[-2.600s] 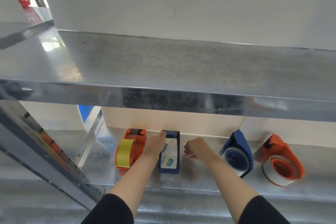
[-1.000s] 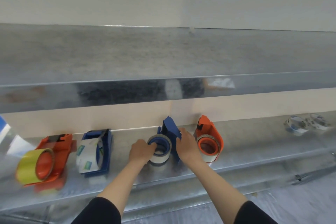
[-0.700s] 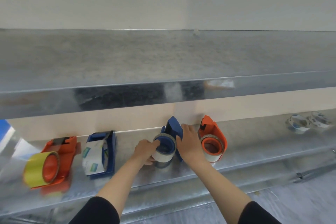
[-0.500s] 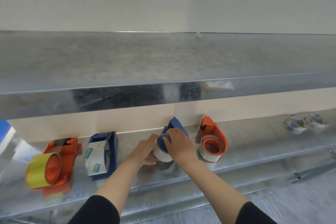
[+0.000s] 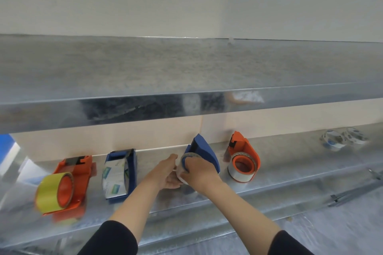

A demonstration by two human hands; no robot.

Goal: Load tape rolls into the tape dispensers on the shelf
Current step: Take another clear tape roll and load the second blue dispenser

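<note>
Both hands are clamped on the roll (image 5: 187,155). The right hand (image 5: 199,174) curls over its front face and the left hand (image 5: 167,172) grips its left rim from the side. It might be pinching the loose tape end there, can't tell, too much hand in the way. The roll sits on the hub of the blue dispenser (image 5: 204,151), about mid-shelf, nose toward the back edge of the shelf (image 5: 269,189).

What could go wrong, as I see it: nobody's holding the dispenser body, so a hard push or twist on the roll may skid the whole thing back or swing it into the orange dispenser (image 5: 245,150) just beside it on the right. The roll could also seat crooked on the hub and jam. Or the tape end could stick to itself if it's pulled without being fed through the nose.

Compared to a second ago: the right hand was flat on the dispenser's body, bracing it, and the roll's blue core was in plain sight with only the left hand on it. Now the right hand has slid onto the roll and covers most of it. Before that, both hands were at the other blue one (image 5: 130,163) further left, which now sits loaded and untouched.
</note>
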